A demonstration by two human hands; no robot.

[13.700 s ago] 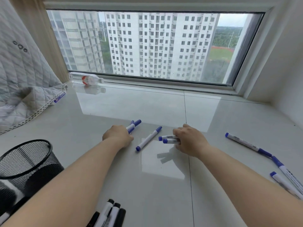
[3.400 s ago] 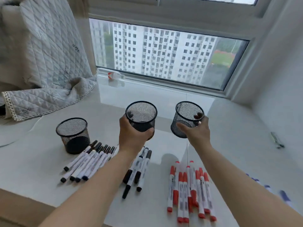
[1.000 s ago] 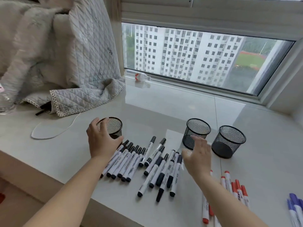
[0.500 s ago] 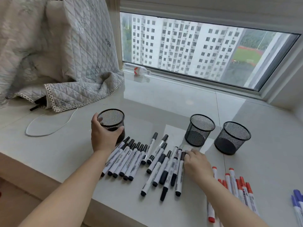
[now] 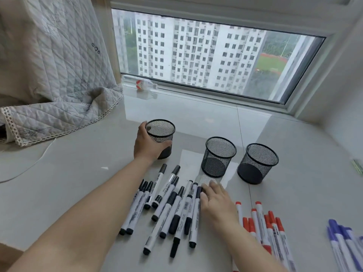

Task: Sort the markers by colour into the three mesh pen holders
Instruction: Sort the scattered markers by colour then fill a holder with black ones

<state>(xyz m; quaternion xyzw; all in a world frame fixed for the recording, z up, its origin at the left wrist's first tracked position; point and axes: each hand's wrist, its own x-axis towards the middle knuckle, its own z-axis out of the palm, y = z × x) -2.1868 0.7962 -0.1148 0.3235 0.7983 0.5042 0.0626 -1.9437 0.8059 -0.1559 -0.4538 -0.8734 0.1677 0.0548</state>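
Black markers (image 5: 172, 205) lie loose at the desk's near edge, long axes running near-to-far, directly left of the right hand (image 5: 216, 203), whose fingers rest flat and together on them, while the left hand (image 5: 147, 144) wraps the leftmost holder (image 5: 161, 134).
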